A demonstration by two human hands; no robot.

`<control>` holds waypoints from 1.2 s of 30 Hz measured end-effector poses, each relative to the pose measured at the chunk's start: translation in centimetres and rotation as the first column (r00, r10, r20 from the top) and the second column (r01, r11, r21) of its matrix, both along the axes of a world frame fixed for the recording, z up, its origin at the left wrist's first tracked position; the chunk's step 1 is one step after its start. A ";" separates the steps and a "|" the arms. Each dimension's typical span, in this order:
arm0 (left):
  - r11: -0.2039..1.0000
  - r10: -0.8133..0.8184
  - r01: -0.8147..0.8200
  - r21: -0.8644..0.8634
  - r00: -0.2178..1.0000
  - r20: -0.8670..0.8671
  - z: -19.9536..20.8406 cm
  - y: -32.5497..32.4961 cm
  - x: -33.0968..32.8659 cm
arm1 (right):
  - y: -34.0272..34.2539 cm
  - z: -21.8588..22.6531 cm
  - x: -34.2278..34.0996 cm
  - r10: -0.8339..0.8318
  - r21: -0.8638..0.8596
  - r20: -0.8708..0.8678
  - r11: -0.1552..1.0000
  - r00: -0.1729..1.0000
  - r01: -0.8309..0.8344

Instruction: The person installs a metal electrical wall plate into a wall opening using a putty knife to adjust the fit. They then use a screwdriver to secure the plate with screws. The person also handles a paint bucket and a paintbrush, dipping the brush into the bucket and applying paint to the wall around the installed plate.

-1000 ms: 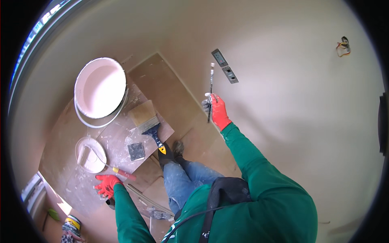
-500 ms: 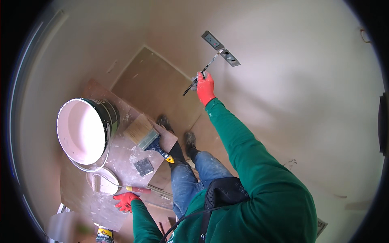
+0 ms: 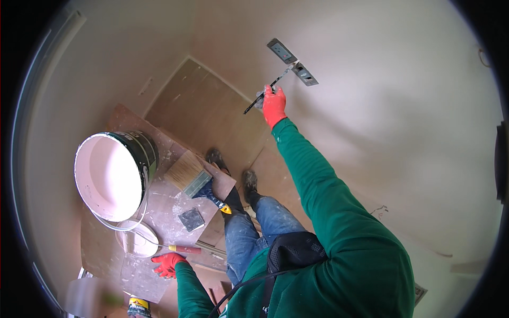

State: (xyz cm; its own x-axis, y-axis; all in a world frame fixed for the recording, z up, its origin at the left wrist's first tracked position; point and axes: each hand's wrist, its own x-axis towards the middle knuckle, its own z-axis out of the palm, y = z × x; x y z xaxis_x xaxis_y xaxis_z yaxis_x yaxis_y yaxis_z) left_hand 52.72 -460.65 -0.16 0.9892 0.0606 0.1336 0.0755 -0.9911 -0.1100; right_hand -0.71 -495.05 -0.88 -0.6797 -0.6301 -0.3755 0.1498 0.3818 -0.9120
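Note:
My right hand, in a red and grey glove, grips a thin paintbrush with a dark handle. Its paint-smeared tip reaches the narrow strip of wall between a grey socket plate and a second grey plate; whether it touches is too small to tell. My gloved left hand lies at the edge of a paint-spotted board, fingers apart and nothing seen in them. Just beyond it is a roller frame with a reddish handle, its other end near a round white lid.
A large dark bucket, pale inside, stands on the board at left. A wide paintbrush and a dark square pad lie beside it. A small yellow-labelled tin sits at the lower left. My shoes stand on the brown floor.
My right hand has moved a little up and toward the wall plates, and the thin paintbrush's handle end has risen. My left hand stays by the board's edge. The view has shifted slightly.

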 end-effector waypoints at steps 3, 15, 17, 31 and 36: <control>1.000 0.020 -0.020 -0.001 1.000 0.003 -1.0 0.9 0.8 | -0.4 -0.9 -0.4 0.022 -0.004 0.037 1.000 0.999 -0.022; 0.997 0.078 -0.078 -0.023 0.997 -0.004 -0.2 0.3 0.2 | -0.8 1.1 0.4 0.021 0.007 0.183 1.000 0.983 -0.023; 0.996 0.088 -0.088 -0.030 0.996 -0.007 -0.7 0.6 0.6 | -0.6 2.2 0.1 0.045 -0.041 0.104 0.998 0.994 -0.041; 0.993 0.106 -0.108 -0.037 0.993 -0.041 0.2 0.4 0.0 | -0.1 -0.5 -0.5 0.037 -0.071 0.038 0.997 0.999 -0.034; 0.989 0.138 -0.142 -0.050 0.987 -0.081 1.5 -0.4 -0.4 | -0.9 -2.4 -0.9 0.041 0.004 0.090 0.999 0.995 -0.042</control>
State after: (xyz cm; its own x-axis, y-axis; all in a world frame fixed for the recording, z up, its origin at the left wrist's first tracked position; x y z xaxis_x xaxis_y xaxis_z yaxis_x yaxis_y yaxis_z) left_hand 52.31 -461.08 1.39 0.9777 0.2041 0.0503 0.2072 -0.9761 -0.0657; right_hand -1.63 -495.97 -3.29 -0.6162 -0.6549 -0.4374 0.2149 0.3945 -0.8934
